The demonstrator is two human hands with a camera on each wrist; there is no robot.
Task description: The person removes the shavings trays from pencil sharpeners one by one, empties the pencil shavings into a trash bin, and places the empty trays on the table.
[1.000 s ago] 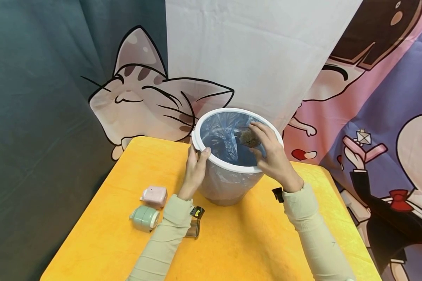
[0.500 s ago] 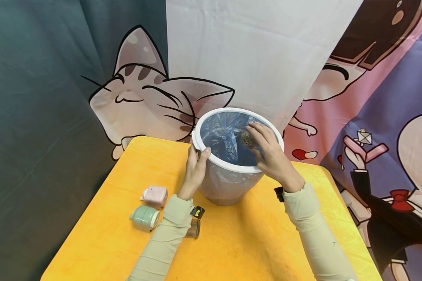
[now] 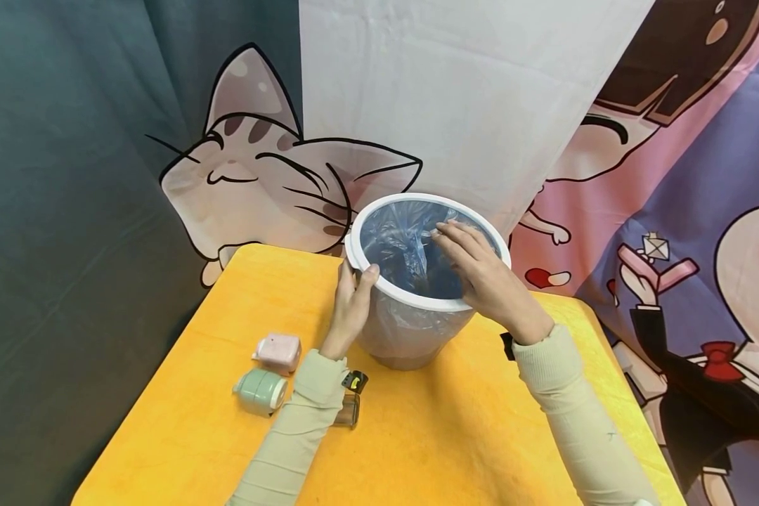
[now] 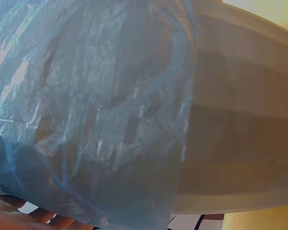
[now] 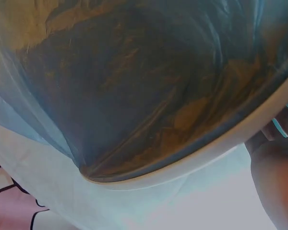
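A trash can [image 3: 411, 329] with a white rim and a bluish plastic bag [image 3: 392, 232] as its liner stands on the yellow table. My left hand [image 3: 352, 302] grips the rim at its left side, thumb on top and fingers outside. Over the mouth of the can is my right hand [image 3: 481, 270], its fingers extended and nothing visible in them. Lower in the can, a dim brownish patch [image 3: 420, 284] shows against the liner. In the left wrist view the bag's loose edge [image 4: 182, 120] hangs down outside the can; my left fingers [image 4: 38, 215] show at the bottom corner.
Left of the left sleeve lie a pink bottle-like container [image 3: 279, 353] and a green one [image 3: 261, 391]. A brownish transparent object [image 3: 348, 411] is partly hidden by that sleeve. Behind the yellow table [image 3: 430, 450] hang printed cloths [image 3: 468, 91].
The fuzzy brown ball in my right hand has left the fingers and is out of sight there. The right fingers have moved slightly left and straightened. The left hand has stayed on the rim.
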